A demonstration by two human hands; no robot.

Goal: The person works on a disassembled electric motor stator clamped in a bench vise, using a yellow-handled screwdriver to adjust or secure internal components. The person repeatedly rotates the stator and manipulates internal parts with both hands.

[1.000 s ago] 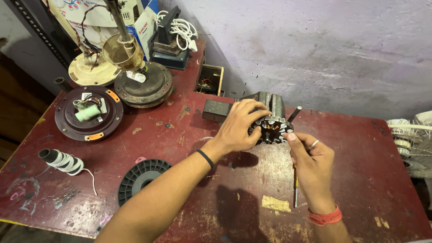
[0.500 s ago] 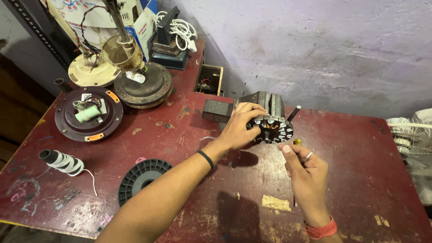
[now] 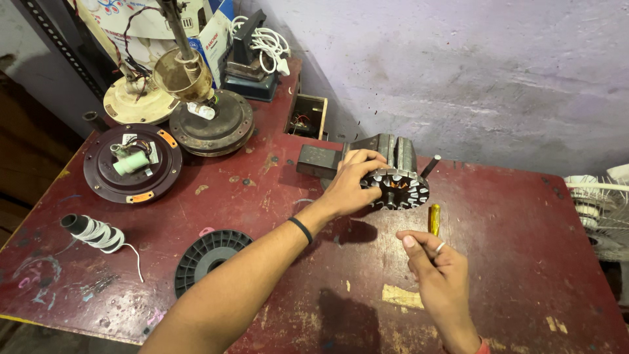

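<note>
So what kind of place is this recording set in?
Most likely a small fan or motor repair workshop: a worn red workbench, opened fan motor housings, and the slotted stator that the left hand grips.

Repair workshop: fan motors (image 3: pixel 211 121), worn workbench (image 3: pixel 511 216)

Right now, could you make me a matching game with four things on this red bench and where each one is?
Things:
1. stator
2. yellow-handled tool
3. black spool
4. tape roll

Places:
A. near the bench's left edge, a white strand trailing from it
B. gripped by the left hand
C. flat on the bench beside the left forearm
D. by the right hand

Pairs: 1-B, 2-D, 3-C, 4-A
</note>
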